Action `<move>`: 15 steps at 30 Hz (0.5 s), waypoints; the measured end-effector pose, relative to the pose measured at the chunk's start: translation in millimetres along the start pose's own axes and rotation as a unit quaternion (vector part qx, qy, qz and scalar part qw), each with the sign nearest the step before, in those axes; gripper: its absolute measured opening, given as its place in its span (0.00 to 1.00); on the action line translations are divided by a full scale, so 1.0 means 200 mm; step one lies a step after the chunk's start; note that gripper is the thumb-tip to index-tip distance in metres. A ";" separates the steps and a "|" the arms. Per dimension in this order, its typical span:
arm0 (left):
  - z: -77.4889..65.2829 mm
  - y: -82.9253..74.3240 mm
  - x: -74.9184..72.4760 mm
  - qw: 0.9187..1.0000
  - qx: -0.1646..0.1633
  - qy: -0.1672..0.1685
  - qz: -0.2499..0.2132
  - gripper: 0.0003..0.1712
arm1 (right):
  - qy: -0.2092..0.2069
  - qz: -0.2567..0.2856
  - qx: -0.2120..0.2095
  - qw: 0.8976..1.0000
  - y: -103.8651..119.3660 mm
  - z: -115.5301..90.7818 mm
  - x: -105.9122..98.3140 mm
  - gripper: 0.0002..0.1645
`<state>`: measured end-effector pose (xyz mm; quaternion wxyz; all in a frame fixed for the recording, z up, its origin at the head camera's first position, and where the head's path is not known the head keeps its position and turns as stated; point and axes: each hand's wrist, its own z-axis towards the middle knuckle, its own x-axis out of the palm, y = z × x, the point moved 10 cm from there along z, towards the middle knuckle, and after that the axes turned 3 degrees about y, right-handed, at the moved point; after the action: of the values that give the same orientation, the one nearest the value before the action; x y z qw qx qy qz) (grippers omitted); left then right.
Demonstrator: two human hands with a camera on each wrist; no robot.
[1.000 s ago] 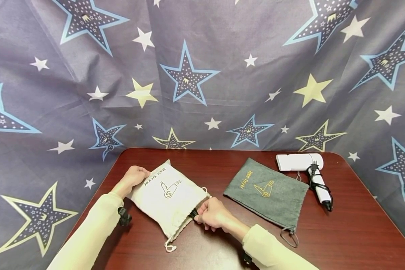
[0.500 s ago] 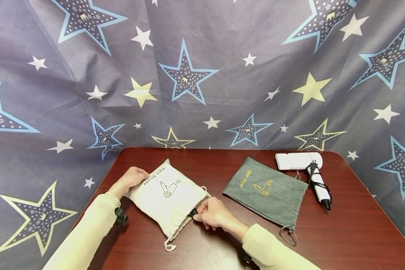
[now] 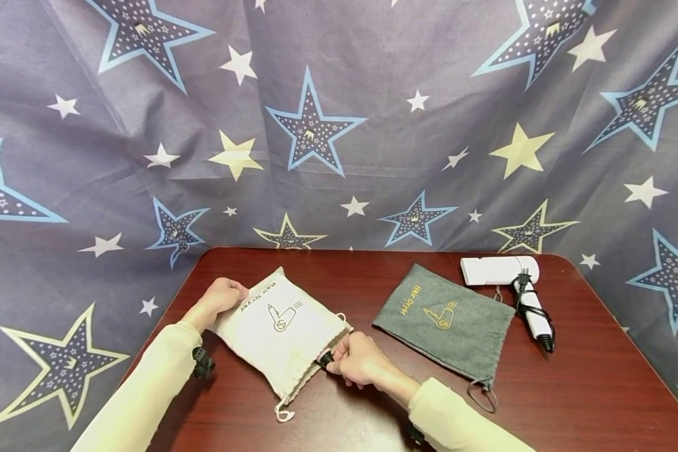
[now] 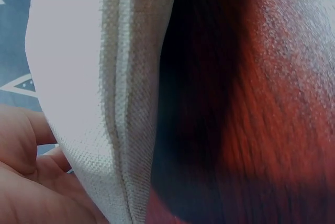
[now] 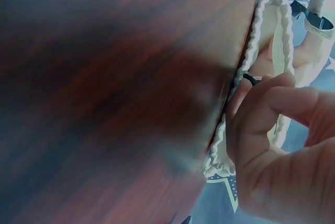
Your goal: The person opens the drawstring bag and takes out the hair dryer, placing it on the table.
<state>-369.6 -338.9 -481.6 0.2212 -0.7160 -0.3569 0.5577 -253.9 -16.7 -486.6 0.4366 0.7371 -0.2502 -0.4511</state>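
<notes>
A cream drawstring bag (image 3: pixel 279 339) printed "Hair Dryer" lies at the left of the table, its mouth facing right and toward the front. At its closed end, my left hand (image 3: pixel 224 295) grips the corner; some of the fingers go out of sight behind the cloth in the left wrist view. My right hand (image 3: pixel 358 359) is at the gathered mouth, pinching the black ribbed end of a hair dryer (image 3: pixel 325 359). The bag hides the rest of that dryer. In the right wrist view, the scalloped opening (image 5: pixel 285 35) stands apart around the fingers.
A grey drawstring bag (image 3: pixel 446 320), also printed "Hair Dryer", lies flat to the right. Beyond it, a white hair dryer (image 3: pixel 500 271) has its black cord wound round the handle. A star-patterned cloth (image 3: pixel 339 125) hangs behind the reddish-brown table (image 3: pixel 587 389).
Both hands keep their places on the cream bag. A little more of the black ribbed end shows at the mouth as my right hand shifts very slightly right.
</notes>
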 end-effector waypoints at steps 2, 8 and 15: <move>0.00 0.00 0.00 1.000 0.000 -0.001 0.001 0.10 | 0.000 0.001 0.000 1.000 0.00 -0.01 0.00 0.13; -0.01 -0.02 -0.01 1.000 0.007 -0.002 0.005 0.11 | 0.001 -0.010 -0.002 1.000 -0.01 -0.03 -0.01 0.13; -0.01 -0.02 -0.01 1.000 0.004 -0.002 0.008 0.12 | 0.006 -0.018 -0.009 1.000 -0.01 -0.07 -0.02 0.14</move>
<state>-369.7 -338.3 -477.2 0.2191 -0.7165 -0.3494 0.5626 -242.3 -6.9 -484.2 0.4363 0.7403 -0.2299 -0.4569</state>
